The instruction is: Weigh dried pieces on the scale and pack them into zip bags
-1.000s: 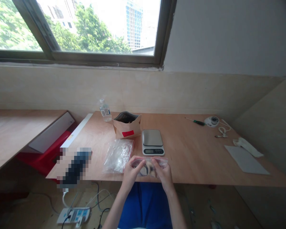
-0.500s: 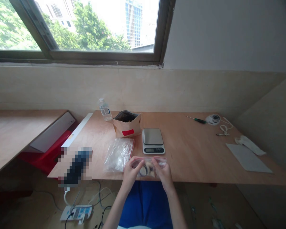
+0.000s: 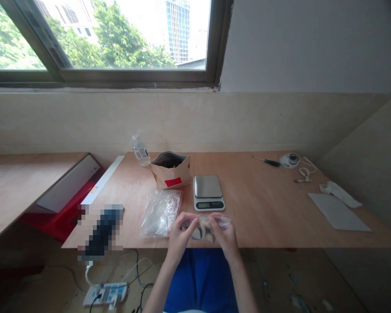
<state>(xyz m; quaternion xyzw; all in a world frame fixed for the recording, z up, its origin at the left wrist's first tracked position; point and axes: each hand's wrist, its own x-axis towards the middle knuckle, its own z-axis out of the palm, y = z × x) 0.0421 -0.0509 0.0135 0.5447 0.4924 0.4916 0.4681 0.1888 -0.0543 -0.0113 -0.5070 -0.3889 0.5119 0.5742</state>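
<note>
Between my hands at the table's front edge is a small clear zip bag (image 3: 204, 230) with pale, dark-edged slices in it. My left hand (image 3: 181, 230) pinches the bag's top edge on the left. On the right, my right hand (image 3: 224, 231) grips the same edge, thumb against the plastic. Just beyond the bag sits a digital kitchen scale (image 3: 209, 192) with a bare steel plate. A pile of clear plastic bags (image 3: 159, 213) lies left of my left hand. Behind it an open brown paper pouch (image 3: 173, 174) with a red label stands upright; its contents are dark and unclear.
A water bottle (image 3: 141, 151) stands at the back left, and a blurred-out dark object (image 3: 102, 233) lies front left. Toward the right are a screwdriver (image 3: 270, 162), a white dome camera (image 3: 289, 160) with its cable and a white sheet (image 3: 339, 212). A power strip (image 3: 106, 294) is on the floor.
The view has shifted slightly. Both hands stay on the zip bag, and my right hand has moved a little to the right along its edge.
</note>
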